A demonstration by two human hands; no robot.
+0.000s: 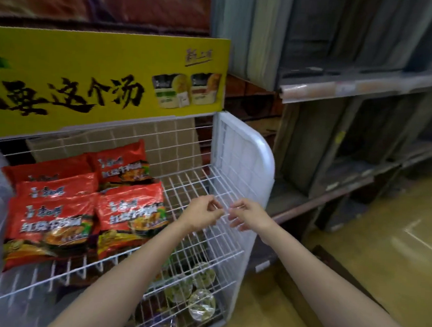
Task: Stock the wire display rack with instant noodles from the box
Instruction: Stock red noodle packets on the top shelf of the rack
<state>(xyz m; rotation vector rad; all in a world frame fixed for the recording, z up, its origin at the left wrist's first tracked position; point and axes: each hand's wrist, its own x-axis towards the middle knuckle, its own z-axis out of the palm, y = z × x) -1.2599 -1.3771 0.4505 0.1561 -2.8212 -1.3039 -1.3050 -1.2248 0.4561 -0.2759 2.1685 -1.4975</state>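
Grip empty on both hands (228,214) beside five noodle packs (129,216).

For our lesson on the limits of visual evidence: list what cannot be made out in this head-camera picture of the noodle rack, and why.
- The supply box: not in view.
- Whether the left hand and right hand pinch anything: too small, blurred.
- Red noodle packs: print blurred.
- Cups on the lower shelf: screened by the wire rack and forearm.
- Yellow sign: cut off at the left edge.
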